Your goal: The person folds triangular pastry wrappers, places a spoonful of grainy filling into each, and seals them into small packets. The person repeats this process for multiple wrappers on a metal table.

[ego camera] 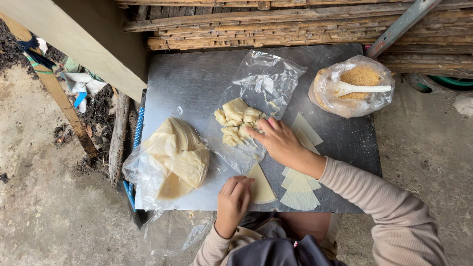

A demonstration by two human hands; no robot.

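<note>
Hands first, seen from the head camera looking straight down at a grey sheet-metal table set against a wall of stacked weathered wood slats.

The left hand is curled, fingertips pressed onto the near edge of a pale triangular wrapper sheet lying flat at the near middle of the table; it seems to pin the sheet down so it does not slide. It grips nothing, only presses.

The right hand reaches across and away, fingers bent into the pile of pale yellow soft chunks that sits on a flattened clear plastic bag at the table's centre. The fingertips touch the near-right edge of the pile, as if pinching off a piece; whether a piece is already between them I cannot tell.

Just right of the pressed sheet, partly under the right forearm, lie more pale triangular sheets fanned in a loose stack, within easy reach.

At near left a clear bag holding folded cream-coloured sheets lies open toward the centre. At far right a second clear bag of golden-brown crumbs stands open with a white plastic spoon resting across it, handle pointing right.

Bare concrete ground shows on both sides.
</note>
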